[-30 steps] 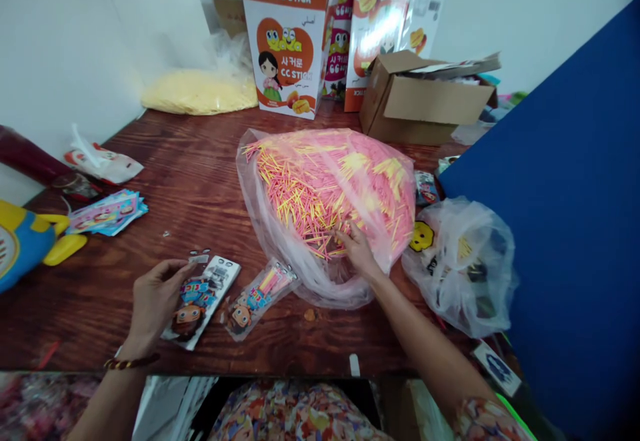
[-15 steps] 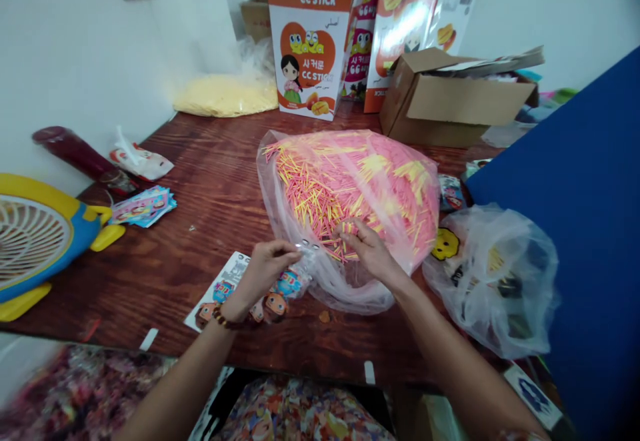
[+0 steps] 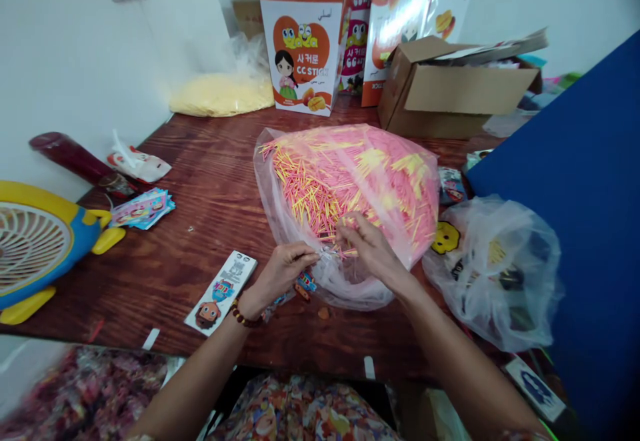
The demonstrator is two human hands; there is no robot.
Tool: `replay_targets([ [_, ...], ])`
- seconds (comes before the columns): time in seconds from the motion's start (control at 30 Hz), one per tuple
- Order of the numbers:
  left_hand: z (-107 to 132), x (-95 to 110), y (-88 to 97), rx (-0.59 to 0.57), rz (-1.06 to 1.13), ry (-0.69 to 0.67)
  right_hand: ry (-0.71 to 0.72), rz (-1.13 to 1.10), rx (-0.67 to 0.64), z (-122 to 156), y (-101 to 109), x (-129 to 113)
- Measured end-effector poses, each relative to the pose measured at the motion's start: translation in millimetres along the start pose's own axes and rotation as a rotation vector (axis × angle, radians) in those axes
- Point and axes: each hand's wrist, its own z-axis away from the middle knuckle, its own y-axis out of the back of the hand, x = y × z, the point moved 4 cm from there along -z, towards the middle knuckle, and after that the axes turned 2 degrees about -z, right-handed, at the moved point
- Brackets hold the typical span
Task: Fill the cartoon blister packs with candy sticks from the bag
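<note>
The left hand point(image 3: 285, 269), near the middle of the frame, pinches the top edge of a clear packet point(image 3: 307, 282) between thumb and fingertips. The packet's printed lower part shows below the hand; the wrist covers what lies beneath, so I cannot tell whether a second packet is there. The right hand point(image 3: 373, 249), just right of centre, has its fingers curled close over the sticks point(image 3: 310, 204); whether it grips any of them I cannot tell.

The pink and yellow sticks fill a big plastic bag point(image 3: 353, 294) across the middle of the frame, its loose rim slumped towards the lower edge. A stack of printed packets point(image 3: 221, 294) lies left of the left wrist. At the right is a thin tied bag point(image 3: 530, 247); at the left edge, a fan point(image 3: 30, 247) and some leaflets point(image 3: 143, 209). An opened cardboard box point(image 3: 465, 91) sits upper right, beside tall cartons point(image 3: 300, 47) at the top.

As I judge it, the packet could slip or crumple, since only its edge is pinched and the film looks thin. Sticks could spill onto the table point(image 3: 215, 181) if the big bag's slack rim were dragged down by a wrist. Sticks so thin could also snap or scatter under a hard squeeze.
</note>
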Motion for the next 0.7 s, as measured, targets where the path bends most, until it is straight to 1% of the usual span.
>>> replay_targets([
  [0.07, 0.4, 1.5, -2.4, 0.007, -0.028, -0.052, -0.016, -0.264, 0.157, 0.7, 3.3, -7.6],
  [0.13, 0.5, 2.9, -5.3, -0.001, -0.037, -0.069, -0.009, -0.444, 0.266, 1.8, 1.4, -14.4],
  [0.2, 0.2, 5.4, -7.7, -0.01, -0.028, -0.062, 0.005, -0.493, 0.327, 2.6, -4.2, -19.0],
  [0.27, -0.4, 8.6, -9.1, -0.014, -0.008, -0.041, 0.011, -0.46, 0.346, 3.0, -11.2, -19.7],
  [0.37, -1.7, 11.8, -9.4, -0.008, 0.034, -0.004, -0.014, -0.419, 0.334, 4.0, -20.3, -11.8],
  [0.5, -4.1, 9.9, -8.8, 0.026, 0.08, 0.014, -0.059, -0.441, 0.262, 7.9, -26.3, 0.2],
  [0.57, -5.9, 7.5, -9.1, 0.048, 0.096, 0.017, -0.052, -0.398, 0.214, 10.4, -26.6, 0.3],
  [0.7, -9.7, 4.3, -9.8, 0.086, 0.166, 0.023, -0.008, -0.245, 0.109, 13.7, -23.9, -6.6],
])
